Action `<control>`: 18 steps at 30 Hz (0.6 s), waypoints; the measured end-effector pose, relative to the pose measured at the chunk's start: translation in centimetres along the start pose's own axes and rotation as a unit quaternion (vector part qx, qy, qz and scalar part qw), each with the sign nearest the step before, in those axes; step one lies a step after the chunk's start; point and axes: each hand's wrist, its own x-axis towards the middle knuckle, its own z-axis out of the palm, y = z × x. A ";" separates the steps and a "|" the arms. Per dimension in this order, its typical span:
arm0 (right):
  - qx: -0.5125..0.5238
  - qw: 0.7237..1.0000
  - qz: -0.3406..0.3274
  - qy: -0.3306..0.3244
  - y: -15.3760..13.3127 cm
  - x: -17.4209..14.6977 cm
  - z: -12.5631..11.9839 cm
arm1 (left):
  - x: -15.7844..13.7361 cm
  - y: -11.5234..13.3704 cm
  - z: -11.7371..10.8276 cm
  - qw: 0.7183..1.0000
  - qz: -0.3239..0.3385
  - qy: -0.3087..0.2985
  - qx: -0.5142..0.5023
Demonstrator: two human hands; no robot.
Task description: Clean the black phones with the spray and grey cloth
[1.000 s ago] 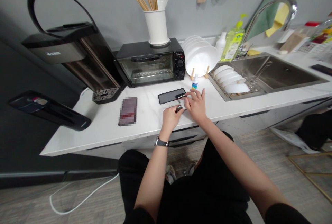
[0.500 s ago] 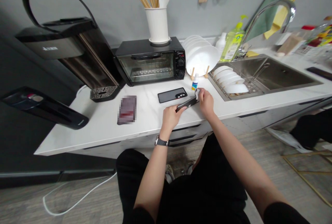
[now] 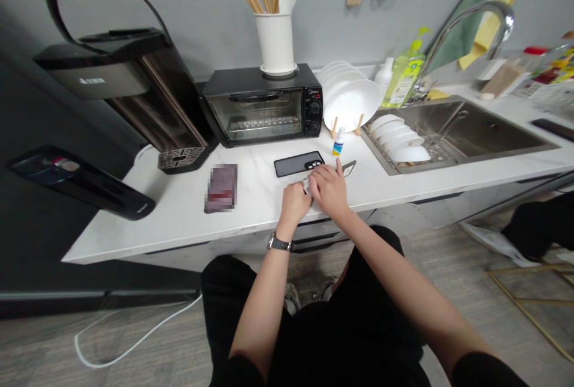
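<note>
My left hand (image 3: 295, 203), with a watch on its wrist, is closed around one end of a dark phone (image 3: 350, 168) held just over the counter's front part. My right hand (image 3: 329, 188) lies across the phone and hides most of it. A small piece of white cloth or tissue (image 3: 307, 184) shows under the right fingers, close to the left hand. Behind the hands, a black-edged phone case (image 3: 296, 164) lies flat. A small spray bottle (image 3: 338, 143) with a blue and yellow label stands beyond the right hand.
On the white counter (image 3: 179, 228) are a blurred-out item (image 3: 221, 188), a dark upright appliance (image 3: 85, 183), a drink machine (image 3: 179, 136) and a toaster oven (image 3: 264, 112). White plates (image 3: 350, 103) stand in a rack beside the sink (image 3: 475, 136), which holds several bowls (image 3: 399, 142).
My right hand has slid with the white cloth from the phone's far right end leftward to my left hand. That right end of the phone is now uncovered.
</note>
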 end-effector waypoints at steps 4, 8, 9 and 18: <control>0.000 0.999 -0.029 -0.034 -1.2 -0.2 0.2 | 0.2 -0.1 0.0 1.000 0.000 -0.003 0.013; -0.009 1.000 -0.009 -0.026 1.3 -0.3 -0.5 | 0.1 0.3 -0.1 1.000 0.000 -0.002 0.003; -0.014 1.000 0.009 -0.011 2.2 -0.2 -0.7 | 0.0 0.3 -0.2 1.000 0.002 0.000 -0.008; 0.146 0.965 0.219 0.012 9.3 1.1 -1.5 | -0.4 0.6 -0.4 0.996 0.032 0.016 -0.081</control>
